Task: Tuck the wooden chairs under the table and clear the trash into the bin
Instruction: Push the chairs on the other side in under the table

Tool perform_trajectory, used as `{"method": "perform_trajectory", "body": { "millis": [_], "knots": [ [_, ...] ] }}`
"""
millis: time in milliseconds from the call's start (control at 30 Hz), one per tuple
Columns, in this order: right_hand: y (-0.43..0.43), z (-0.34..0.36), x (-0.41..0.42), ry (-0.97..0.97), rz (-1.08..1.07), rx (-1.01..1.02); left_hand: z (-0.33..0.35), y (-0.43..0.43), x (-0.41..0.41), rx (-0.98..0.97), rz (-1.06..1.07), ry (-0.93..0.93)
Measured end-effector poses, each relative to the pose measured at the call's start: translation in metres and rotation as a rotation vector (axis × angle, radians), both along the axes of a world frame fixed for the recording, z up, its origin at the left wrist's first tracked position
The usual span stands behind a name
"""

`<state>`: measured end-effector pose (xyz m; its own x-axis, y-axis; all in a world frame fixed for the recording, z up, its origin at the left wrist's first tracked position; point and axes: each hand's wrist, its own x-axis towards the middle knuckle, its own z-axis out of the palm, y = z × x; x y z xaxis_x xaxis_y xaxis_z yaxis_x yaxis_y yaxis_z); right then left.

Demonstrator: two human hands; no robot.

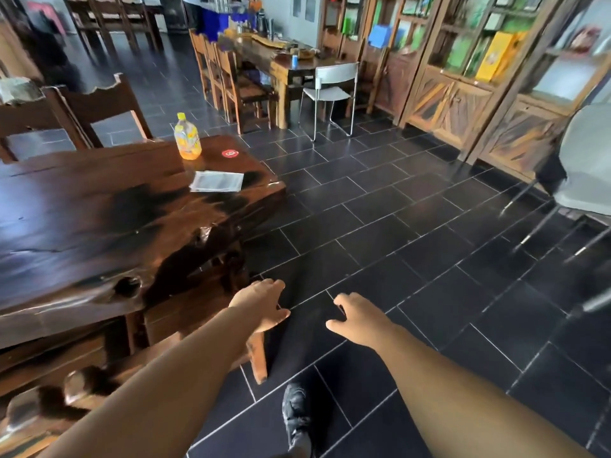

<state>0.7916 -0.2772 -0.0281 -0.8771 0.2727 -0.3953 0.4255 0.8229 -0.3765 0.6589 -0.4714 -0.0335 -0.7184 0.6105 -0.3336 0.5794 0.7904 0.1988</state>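
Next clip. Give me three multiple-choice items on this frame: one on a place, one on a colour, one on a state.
1. Where does the bottle stand?
A) on the floor
B) on the wooden table
C) on a chair seat

2. What colour is the bottle's cap?
A) blue
B) yellow
C) black

3. What do the left hand and right hand hold?
A) a cup each
B) the bottle
C) nothing

Answers:
1 B, it stands upright on the tabletop near the far corner.
2 B, the cap is yellow above orange liquid.
3 C, both hands are open over the tiled floor.
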Motion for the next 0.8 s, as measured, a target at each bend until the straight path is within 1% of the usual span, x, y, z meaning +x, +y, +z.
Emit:
{"method": "perform_trajectory", "body": {
  "millis": [100,267,333,567,800],
  "knots": [
    [0.042,-0.002,-0.057,-0.004,-0.001,0.019,-0.005,0.043,-0.055,0.019,-0.002,-0.001],
    [0.099,0.001,-0.145,-0.037,0.016,0.030,-0.006,0.099,-0.141,0.012,0.031,-0.055],
    [0.118,0.003,-0.177,-0.034,0.030,0.027,-0.001,0.116,-0.171,0.016,0.030,-0.043],
    [0.178,0.010,-0.280,-0.018,0.076,0.023,0.010,0.164,-0.259,0.002,0.060,-0.023],
    [0.254,-0.002,-0.394,-0.028,0.152,0.019,-0.004,0.224,-0.349,-0.021,0.115,-0.022]
  ]
}}
